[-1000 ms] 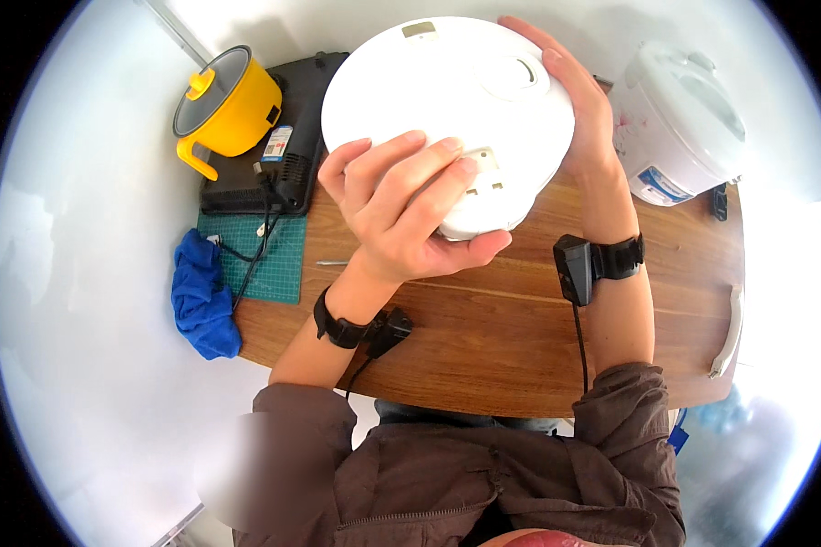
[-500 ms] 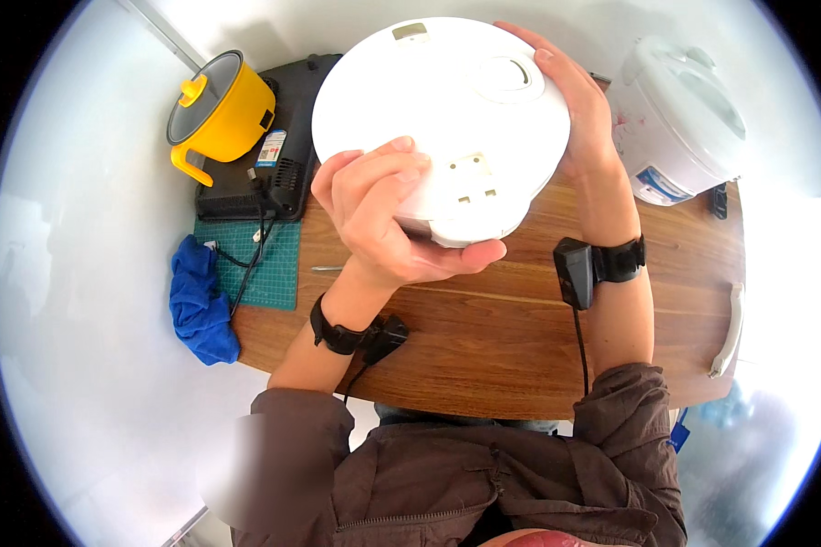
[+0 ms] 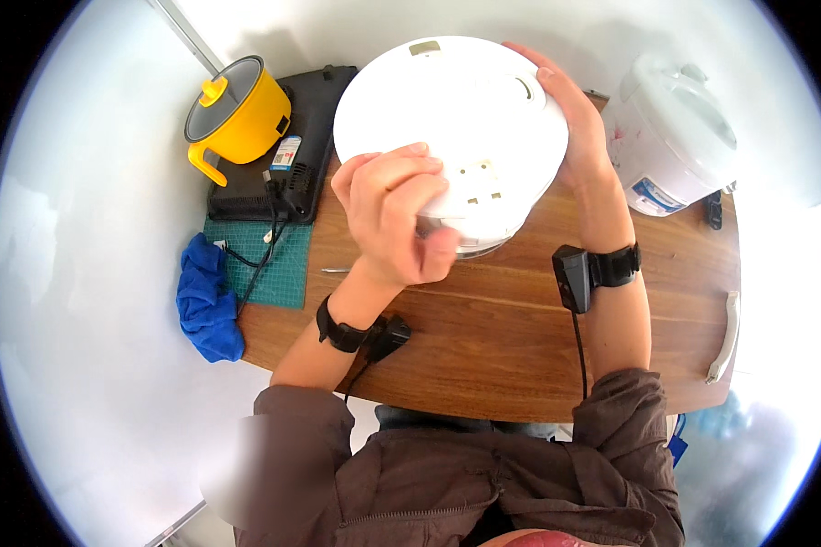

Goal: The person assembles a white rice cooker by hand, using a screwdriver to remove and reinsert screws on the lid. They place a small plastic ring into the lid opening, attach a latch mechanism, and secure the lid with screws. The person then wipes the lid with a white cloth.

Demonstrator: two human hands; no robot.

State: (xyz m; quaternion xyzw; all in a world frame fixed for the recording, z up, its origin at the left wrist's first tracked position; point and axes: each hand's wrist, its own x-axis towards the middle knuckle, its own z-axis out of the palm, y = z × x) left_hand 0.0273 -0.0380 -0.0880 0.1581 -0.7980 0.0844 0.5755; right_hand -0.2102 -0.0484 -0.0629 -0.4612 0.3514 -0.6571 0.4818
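Above the table I hold a white round plastic appliance lid (image 3: 465, 109), tilted, with a round vent, a slot near its far edge and several small square holes near its close edge. My left hand (image 3: 394, 205) is closed on its near left edge, fingers over the top face and thumb by the near rim. On the far right side, my right hand (image 3: 575, 123) grips the rim, its thumb on top and its other fingers largely hidden. The lid's underside is out of sight; a clear edge shows below its near rim.
A yellow pot (image 3: 242, 114) stands on a black appliance (image 3: 315, 137) at the far left. Nearby are a green cutting mat (image 3: 278, 273), cables and a blue cloth (image 3: 208, 305). To the right are a white rice cooker (image 3: 670, 137) and a curved white handle (image 3: 724, 337).
The lid sits slightly lower and to the right in view. My left thumb has shifted left along the near rim, drawing in closer to the hand.
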